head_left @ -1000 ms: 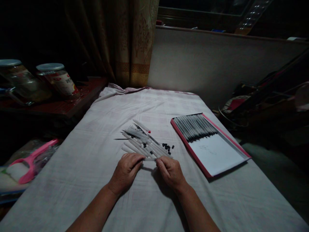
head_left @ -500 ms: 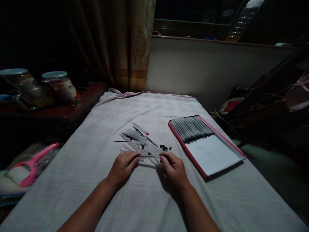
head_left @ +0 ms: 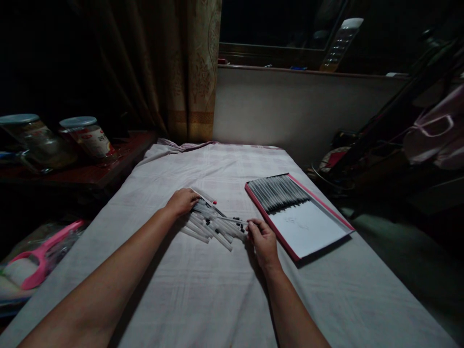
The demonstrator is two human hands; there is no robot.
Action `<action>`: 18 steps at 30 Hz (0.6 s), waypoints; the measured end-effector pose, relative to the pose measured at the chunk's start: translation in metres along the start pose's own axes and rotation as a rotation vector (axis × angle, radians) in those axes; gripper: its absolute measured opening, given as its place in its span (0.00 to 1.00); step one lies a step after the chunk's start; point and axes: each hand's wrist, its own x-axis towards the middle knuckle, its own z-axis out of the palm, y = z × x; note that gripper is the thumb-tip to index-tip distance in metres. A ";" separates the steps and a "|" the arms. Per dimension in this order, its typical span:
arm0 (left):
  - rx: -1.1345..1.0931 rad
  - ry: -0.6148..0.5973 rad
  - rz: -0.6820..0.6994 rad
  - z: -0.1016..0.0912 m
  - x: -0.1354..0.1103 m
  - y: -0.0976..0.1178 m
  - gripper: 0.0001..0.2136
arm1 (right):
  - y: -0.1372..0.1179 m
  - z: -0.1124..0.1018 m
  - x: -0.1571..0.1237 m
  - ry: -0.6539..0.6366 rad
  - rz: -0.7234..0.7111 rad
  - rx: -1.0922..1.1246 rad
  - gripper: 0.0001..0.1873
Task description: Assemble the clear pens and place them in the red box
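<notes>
A loose pile of clear pen barrels [head_left: 212, 223] lies on the cloth-covered table [head_left: 203, 290], with several small black caps [head_left: 237, 223] beside it. My left hand [head_left: 182, 201] reaches to the far left end of the pile, fingers curled onto the barrels there. My right hand [head_left: 264, 240] rests at the pile's right end, fingers pinched on a thin pen refill [head_left: 232, 220] near the caps. To the right lies a red-edged tray [head_left: 328, 212] with a row of finished pens [head_left: 278, 192] at its far end.
Two lidded jars [head_left: 89, 135] stand on a dark wooden shelf [head_left: 90, 171] at the left. A pink-handled roller [head_left: 39, 256] lies lower left. A curtain [head_left: 192, 72] hangs behind the table. Cluttered bags and dark objects [head_left: 416, 140] sit at the right.
My left hand has moved away from the right hand, out to the far left of the pen pile. My right hand has shifted slightly forward with the refill. The view has tilted.
</notes>
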 end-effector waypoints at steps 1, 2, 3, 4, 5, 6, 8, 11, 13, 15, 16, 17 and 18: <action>0.011 -0.031 0.006 0.000 0.002 0.000 0.11 | 0.000 0.000 0.000 -0.002 0.002 0.004 0.21; 0.021 -0.058 0.011 -0.001 0.003 0.000 0.11 | 0.000 0.000 0.000 -0.003 0.004 0.008 0.21; 0.030 -0.080 0.015 -0.002 0.003 0.000 0.10 | 0.000 0.000 0.000 -0.004 0.007 0.011 0.22; 0.037 -0.097 0.019 -0.003 0.002 0.000 0.10 | 0.000 0.000 0.000 -0.007 0.009 0.010 0.22; 0.042 -0.110 0.022 -0.005 0.001 0.001 0.09 | 0.000 0.000 0.001 -0.007 0.010 0.007 0.21; 0.045 -0.118 0.022 -0.006 -0.002 0.001 0.08 | 0.000 0.000 0.001 -0.007 0.011 0.002 0.21; 0.045 -0.114 0.016 -0.007 -0.007 0.003 0.07 | -0.001 0.000 0.001 -0.009 0.013 -0.006 0.21; 0.027 -0.078 -0.010 -0.006 -0.016 0.004 0.06 | -0.001 0.001 0.000 -0.011 0.009 -0.003 0.21; 0.000 -0.050 -0.028 -0.005 -0.021 0.005 0.06 | -0.002 0.000 0.000 -0.008 0.005 -0.005 0.21; -0.043 -0.019 -0.041 -0.005 -0.025 0.005 0.07 | -0.001 0.000 0.000 -0.005 0.009 -0.012 0.21; -0.069 -0.001 -0.047 -0.006 -0.027 0.006 0.08 | -0.001 -0.001 0.000 -0.006 0.012 -0.014 0.21; -0.097 0.021 -0.054 -0.007 -0.029 0.007 0.08 | -0.001 -0.001 0.000 -0.010 0.012 -0.013 0.21; -0.129 0.045 -0.063 -0.008 -0.031 0.007 0.08 | -0.001 -0.001 0.000 -0.015 0.011 -0.011 0.21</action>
